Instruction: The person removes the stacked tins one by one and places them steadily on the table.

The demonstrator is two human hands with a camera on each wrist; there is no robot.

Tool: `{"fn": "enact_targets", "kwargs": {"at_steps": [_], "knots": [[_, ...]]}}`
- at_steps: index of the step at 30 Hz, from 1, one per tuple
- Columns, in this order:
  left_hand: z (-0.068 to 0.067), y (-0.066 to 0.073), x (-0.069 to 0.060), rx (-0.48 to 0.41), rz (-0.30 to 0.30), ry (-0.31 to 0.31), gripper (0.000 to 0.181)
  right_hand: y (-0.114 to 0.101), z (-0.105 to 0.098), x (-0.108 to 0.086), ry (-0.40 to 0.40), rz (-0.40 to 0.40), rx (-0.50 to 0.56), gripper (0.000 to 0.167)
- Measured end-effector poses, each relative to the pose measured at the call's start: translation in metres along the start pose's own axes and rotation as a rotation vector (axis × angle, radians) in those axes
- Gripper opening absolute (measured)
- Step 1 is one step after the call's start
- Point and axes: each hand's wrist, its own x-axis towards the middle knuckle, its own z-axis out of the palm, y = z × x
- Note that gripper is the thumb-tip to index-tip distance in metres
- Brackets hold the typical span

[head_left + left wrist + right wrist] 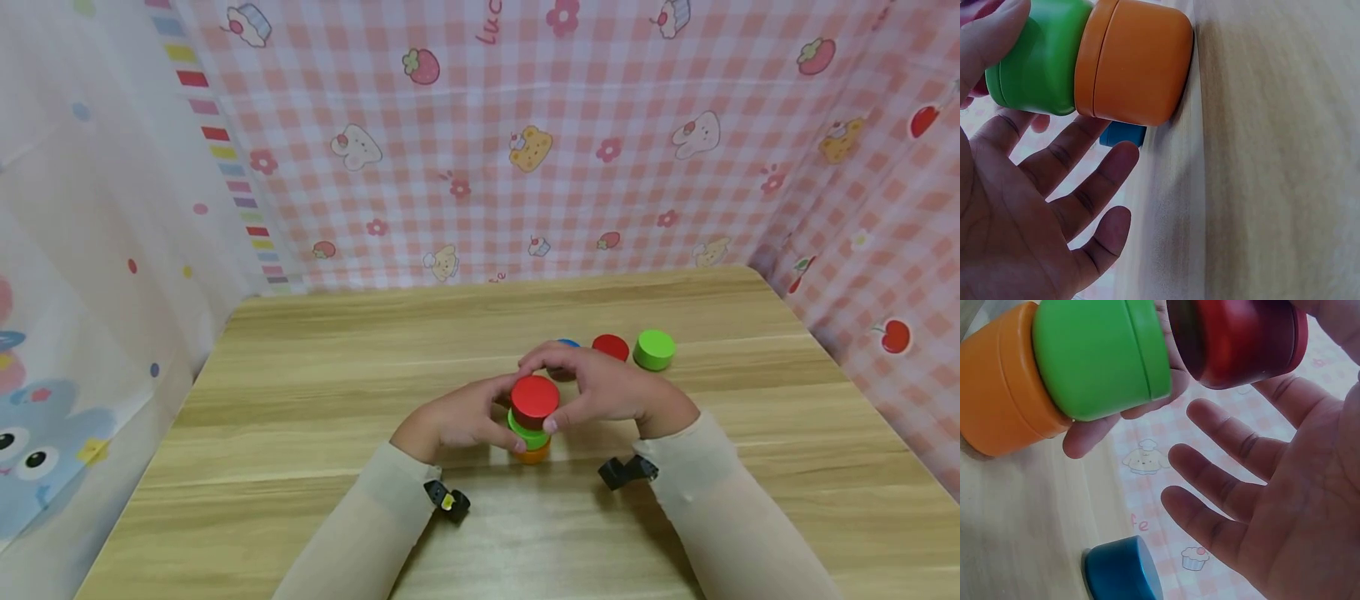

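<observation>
An orange round container stands on the table with a green one on top of it. The left hand curves its thumb and fingers round the green container. Above that, the right hand pinches a red container between thumb and index finger, its other fingers spread in the right wrist view. The red container is tilted against the green one; whether their edges touch I cannot tell.
Behind the right hand stand a blue container, another red one and another green one on the wooden table. Patterned cloth hangs at the back and sides.
</observation>
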Motion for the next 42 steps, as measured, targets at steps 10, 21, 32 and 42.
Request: {"fn": "enact_targets", "kwargs": {"at_steps": [10, 21, 32, 42], "knots": [[0.0, -0.001, 0.0, 0.015, 0.023, 0.002, 0.067, -0.002, -0.009, -0.005, 0.052, -0.007, -0.022, 0.051], [0.0, 0.002, 0.0, -0.004, 0.028, -0.009, 0.05, 0.0, -0.02, -0.01, 0.138, 0.0, -0.036, 0.05], [0.001, 0.0, 0.001, 0.007, 0.043, -0.012, 0.046, 0.001, -0.033, -0.019, 0.204, 0.085, -0.034, 0.052], [0.0, 0.001, 0.001, 0.0, 0.033, -0.013, 0.047, 0.005, -0.044, -0.026, 0.246, 0.124, 0.01, 0.053]]}}
